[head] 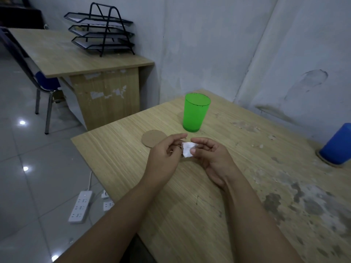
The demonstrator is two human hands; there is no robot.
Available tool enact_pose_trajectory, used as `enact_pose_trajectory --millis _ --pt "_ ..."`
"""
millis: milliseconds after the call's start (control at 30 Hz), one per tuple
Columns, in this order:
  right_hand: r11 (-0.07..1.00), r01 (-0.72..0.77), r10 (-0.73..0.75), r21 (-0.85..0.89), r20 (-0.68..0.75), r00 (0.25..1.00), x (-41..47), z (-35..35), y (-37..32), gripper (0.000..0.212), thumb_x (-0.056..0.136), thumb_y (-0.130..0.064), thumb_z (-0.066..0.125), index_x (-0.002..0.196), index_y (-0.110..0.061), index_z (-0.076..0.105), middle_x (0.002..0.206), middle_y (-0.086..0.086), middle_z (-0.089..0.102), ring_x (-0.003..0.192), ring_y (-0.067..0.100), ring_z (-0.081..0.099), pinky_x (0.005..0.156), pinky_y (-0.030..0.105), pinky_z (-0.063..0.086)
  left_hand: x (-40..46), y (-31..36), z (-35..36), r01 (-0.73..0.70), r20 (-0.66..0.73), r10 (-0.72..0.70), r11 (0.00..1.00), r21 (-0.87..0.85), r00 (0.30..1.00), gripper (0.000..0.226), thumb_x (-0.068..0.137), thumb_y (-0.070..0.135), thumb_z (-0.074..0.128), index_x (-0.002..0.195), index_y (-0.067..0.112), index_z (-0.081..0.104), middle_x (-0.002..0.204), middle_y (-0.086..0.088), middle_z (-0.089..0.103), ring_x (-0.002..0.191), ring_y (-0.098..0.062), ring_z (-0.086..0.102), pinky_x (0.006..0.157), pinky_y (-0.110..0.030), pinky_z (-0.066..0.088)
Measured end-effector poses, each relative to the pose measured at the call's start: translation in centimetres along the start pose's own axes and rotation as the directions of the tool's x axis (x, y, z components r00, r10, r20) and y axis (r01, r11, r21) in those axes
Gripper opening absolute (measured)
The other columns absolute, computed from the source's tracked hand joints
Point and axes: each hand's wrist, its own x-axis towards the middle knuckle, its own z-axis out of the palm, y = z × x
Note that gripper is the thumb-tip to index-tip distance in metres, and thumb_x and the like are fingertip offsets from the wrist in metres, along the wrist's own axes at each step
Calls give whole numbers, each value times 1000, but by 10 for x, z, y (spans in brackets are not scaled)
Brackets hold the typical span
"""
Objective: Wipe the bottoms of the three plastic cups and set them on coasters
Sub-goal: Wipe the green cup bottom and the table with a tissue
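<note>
The right hand [207, 154] pinches a small white tissue wad [187, 151] beside the loosely curled left hand [163, 158], so wiping seemingly comes next: lift the upright green plastic cup [195, 112] off the counter [190, 196] near the round cardboard coaster [153, 140].

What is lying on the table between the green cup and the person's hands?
In the head view, a round cardboard coaster lies flat between the green cup and the left hand, partly hidden behind it.

- Blue cup [337, 144]: right edge of frame cuts it off; we see only a sliver of the coaster under it.
- Brown coaster [154, 138]: near rim hidden behind left hand [164, 158].
- Third cup: not in view.
- Chair [28, 73]: cut off at left.
</note>
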Motion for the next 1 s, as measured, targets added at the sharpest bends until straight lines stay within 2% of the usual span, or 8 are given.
enact_pose_trajectory --millis 133,367,533,633,733,833,933,1000 --pt "997 65 -68 -45 -57 996 -1 2 0 27 70 16 63 80 -8 70 67 6 72 62 16 68 60 23 56 0 -2 1 70 27 -68 993 -90 997 18 84 12 67 99 20 68 90 0 72 81 -11 67 73 -18 53" --pt "971 139 -171 -197 -158 973 -2 13 2 12 72 11 68 80 3 67 67 10 72 59 17 66 61 23 57 2 -5 2 -6 -45 6 1000 -5 999 17 79 14 73 80 30 66 72 16 70 66 1 65 62 -11 49" --pt "960 147 -196 -238 -197 961 -3 16 3 9 74 10 69 76 1 68 62 8 72 50 15 64 54 21 56 -1 -3 4 -154 -67 165 977 151 984 9 81 18 72 89 21 71 77 12 70 69 5 64 61 -5 46" --pt "971 125 -163 -204 -185 969 -3 17 3 11 76 6 68 72 -5 71 62 9 72 53 16 66 57 22 57 -3 -4 5 -277 -18 296 913 300 955 15 80 8 72 94 12 73 85 2 69 74 2 62 66 -4 44" --pt "978 120 -148 -171 -164 975 -3 14 3 17 79 1 64 72 -9 75 65 10 72 58 17 67 61 24 58 -4 -5 7 -360 39 382 826 433 923 22 80 6 71 101 9 72 87 -3 69 77 -2 59 71 -10 45" --pt "986 116 -130 -115 -116 985 -3 12 2 16 82 -9 64 71 -6 76 68 10 73 63 17 68 60 23 56 -6 -4 7 -386 74 400 795 468 914 26 82 9 70 108 11 71 89 -1 67 79 -6 59 72 -16 46" --pt "985 110 -122 -130 -90 988 -3 9 1 23 70 -23 73 79 -2 75 71 13 71 65 19 66 63 24 56 -7 -4 9 -385 100 392 767 512 914 25 84 14 68 108 11 71 89 0 64 78 -11 60 68 -27 50" --pt "986 107 -118 -126 -83 990 -3 8 1 26 66 -21 75 82 -1 74 73 14 72 66 19 67 63 24 56 -7 -3 9 -367 74 384 781 505 920 21 85 15 66 105 10 72 88 0 64 76 -11 60 67 -28 50"
